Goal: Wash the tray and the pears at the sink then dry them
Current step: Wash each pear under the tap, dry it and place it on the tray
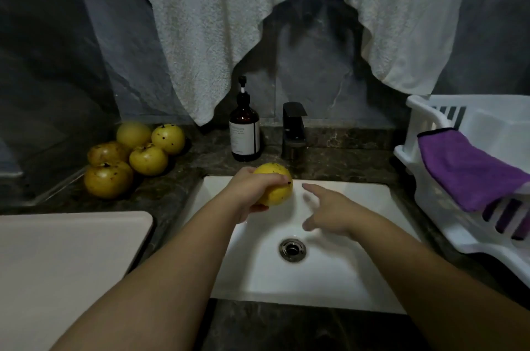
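The tray [71, 250] is cut off by the left and bottom edges. The drying rack [430, 178] and the purple cloth [470, 170] run off the right edge. The left hand [249, 193] covers the near side of the held pear [276, 181]. The right hand [327, 210] is motion-blurred. Print on the soap bottle [244, 132] label is too small to read. The rearmost pear of the pile [133, 134] is blurred.
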The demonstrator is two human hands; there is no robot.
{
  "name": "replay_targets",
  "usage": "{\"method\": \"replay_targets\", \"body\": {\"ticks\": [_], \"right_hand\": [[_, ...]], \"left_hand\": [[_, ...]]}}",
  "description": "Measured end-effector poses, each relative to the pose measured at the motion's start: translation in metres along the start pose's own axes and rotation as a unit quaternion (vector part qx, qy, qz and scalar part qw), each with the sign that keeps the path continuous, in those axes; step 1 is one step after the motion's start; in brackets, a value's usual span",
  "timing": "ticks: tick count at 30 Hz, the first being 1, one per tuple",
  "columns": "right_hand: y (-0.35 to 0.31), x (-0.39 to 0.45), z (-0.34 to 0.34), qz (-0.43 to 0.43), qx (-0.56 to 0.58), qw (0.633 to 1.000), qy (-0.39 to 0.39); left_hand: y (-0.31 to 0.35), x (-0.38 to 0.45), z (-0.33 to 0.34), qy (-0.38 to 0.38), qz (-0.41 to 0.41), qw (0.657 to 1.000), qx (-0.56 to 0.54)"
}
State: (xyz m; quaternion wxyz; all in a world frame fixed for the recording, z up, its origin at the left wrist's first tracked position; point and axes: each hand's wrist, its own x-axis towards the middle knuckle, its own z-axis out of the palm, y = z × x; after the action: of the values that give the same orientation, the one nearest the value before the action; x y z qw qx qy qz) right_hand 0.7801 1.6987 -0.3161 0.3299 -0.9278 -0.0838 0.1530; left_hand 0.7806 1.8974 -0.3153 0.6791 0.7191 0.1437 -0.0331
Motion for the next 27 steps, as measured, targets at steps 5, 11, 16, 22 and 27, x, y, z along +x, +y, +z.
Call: {"method": "replay_targets", "body": {"ticks": [5, 11, 16, 22, 27], "right_hand": [[-0.038, -0.004, -0.022, -0.084, -0.041, 0.986, 0.138], [-0.118, 0.0, -0.058, -0.145, 0.174, 0.964, 0.142], [-0.18, 0.041, -0.062, -0.095, 0.381, 0.919, 0.031], [-0.204, 0.096, -0.063, -0.018, 0.46, 0.887, -0.035], [-0.215, 0.12, -0.061, -0.015, 0.493, 0.869, -0.041]], "left_hand": [[0.014, 0.0, -0.012, 0.033, 0.021, 0.999, -0.035], [0.014, 0.006, -0.03, 0.114, 0.058, 0.976, -0.176], [0.011, 0.011, -0.04, 0.15, 0.118, 0.952, -0.239], [0.002, 0.017, -0.039, 0.179, 0.151, 0.949, -0.212], [-0.006, 0.019, -0.042, 0.186, 0.142, 0.953, -0.193]]}}
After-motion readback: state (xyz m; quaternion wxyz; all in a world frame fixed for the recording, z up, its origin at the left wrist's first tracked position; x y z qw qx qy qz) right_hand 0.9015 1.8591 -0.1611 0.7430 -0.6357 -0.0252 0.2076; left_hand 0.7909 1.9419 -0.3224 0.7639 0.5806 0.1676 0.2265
